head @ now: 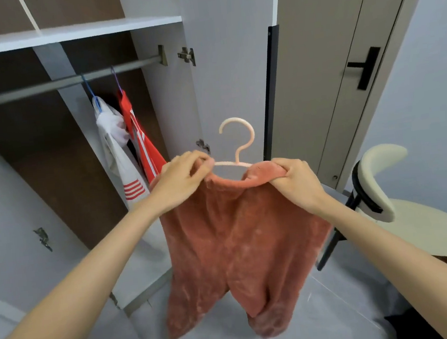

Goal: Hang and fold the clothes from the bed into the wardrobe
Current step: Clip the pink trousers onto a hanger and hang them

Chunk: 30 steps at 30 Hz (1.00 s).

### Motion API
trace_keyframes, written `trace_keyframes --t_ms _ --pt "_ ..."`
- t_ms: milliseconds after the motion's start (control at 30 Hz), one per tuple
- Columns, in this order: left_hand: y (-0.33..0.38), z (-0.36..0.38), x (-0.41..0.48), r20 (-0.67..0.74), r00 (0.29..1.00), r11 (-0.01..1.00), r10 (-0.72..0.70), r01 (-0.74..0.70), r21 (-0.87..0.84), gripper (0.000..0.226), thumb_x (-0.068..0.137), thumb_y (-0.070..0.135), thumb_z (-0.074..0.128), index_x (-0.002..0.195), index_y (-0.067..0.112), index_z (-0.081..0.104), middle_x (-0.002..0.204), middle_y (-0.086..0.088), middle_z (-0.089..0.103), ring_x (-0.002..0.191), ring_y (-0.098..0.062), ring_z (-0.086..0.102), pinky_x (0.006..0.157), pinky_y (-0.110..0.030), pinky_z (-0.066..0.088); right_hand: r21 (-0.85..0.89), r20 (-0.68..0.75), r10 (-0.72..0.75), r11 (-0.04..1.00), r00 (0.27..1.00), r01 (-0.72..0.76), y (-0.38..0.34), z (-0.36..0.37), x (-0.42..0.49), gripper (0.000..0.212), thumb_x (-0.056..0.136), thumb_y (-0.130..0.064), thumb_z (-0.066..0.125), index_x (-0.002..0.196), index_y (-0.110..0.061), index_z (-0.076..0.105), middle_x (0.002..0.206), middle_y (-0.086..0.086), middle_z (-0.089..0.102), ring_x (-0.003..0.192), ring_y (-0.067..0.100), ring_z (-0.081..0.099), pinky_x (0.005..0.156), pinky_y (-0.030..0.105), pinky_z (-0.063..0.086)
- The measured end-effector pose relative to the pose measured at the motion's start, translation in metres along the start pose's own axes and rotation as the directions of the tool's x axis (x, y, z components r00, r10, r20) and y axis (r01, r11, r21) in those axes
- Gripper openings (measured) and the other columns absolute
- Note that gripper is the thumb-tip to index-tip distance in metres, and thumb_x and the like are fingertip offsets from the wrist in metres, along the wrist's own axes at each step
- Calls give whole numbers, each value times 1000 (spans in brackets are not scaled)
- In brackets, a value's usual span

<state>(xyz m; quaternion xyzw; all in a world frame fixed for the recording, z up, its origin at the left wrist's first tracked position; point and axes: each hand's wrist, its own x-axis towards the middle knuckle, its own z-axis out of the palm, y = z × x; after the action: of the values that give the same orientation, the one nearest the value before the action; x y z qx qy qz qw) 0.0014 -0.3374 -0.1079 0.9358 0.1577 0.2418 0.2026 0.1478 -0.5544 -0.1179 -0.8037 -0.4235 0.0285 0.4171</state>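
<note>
Gripping fuzzy terracotta trousers (238,239) – both hands | curved pink plastic hanger (237,145)

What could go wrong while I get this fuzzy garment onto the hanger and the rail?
The fuzzy garment looks only partly on the hanger; if the left hand or right hand loosens its grip, it may slide off. On the rail, the hook could snag the white garment or red garment already hanging.

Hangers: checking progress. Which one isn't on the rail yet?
The peach hanger, held with the pink garment; the blue hanger and purple hanger hook over the rail.
</note>
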Motion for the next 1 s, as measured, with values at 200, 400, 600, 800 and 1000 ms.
trace_keyframes --t_ms 200,400,600,800,1000 --pt "-8 7 -17 76 996 979 -38 52 -196 38 92 50 50 63 28 58 53 -1 42 52 -6 36 54 -28 27 97 132 -89 992 987 77 -3 -6 2 11 88 -24 57 85 -31 65 83 -9 67 83 20 58 79 37 44" --pt "-6 16 -23 76 963 942 -260 270 -199 61 89 53 56 48 16 29 46 2 22 46 -12 24 54 -30 21 -119 112 -26 992 993 39 7 -20 12 27 84 -25 69 67 -4 68 87 0 61 92 18 47 70 14 30" --pt "5 8 -23 79 940 894 -331 339 -291 60 85 55 59 49 17 30 49 -1 23 49 -14 25 56 -31 20 87 100 74 993 992 -83 4 -33 12 38 74 -51 75 45 -33 60 95 -9 62 89 0 56 74 10 38" --pt "24 7 -23 266 911 870 -316 390 -302 55 69 74 60 59 20 55 53 6 30 52 -6 31 47 -17 22 -70 15 87 994 996 -85 23 -12 9 30 91 -22 64 111 -8 46 111 8 48 104 25 46 88 31 37" --pt "20 4 -31 224 913 830 -340 403 -385 33 73 41 77 47 26 64 43 15 47 44 4 42 43 -5 28 -153 182 -184 965 966 213 11 -5 -16 32 93 -50 49 118 -30 50 113 -11 54 105 16 48 91 33 39"
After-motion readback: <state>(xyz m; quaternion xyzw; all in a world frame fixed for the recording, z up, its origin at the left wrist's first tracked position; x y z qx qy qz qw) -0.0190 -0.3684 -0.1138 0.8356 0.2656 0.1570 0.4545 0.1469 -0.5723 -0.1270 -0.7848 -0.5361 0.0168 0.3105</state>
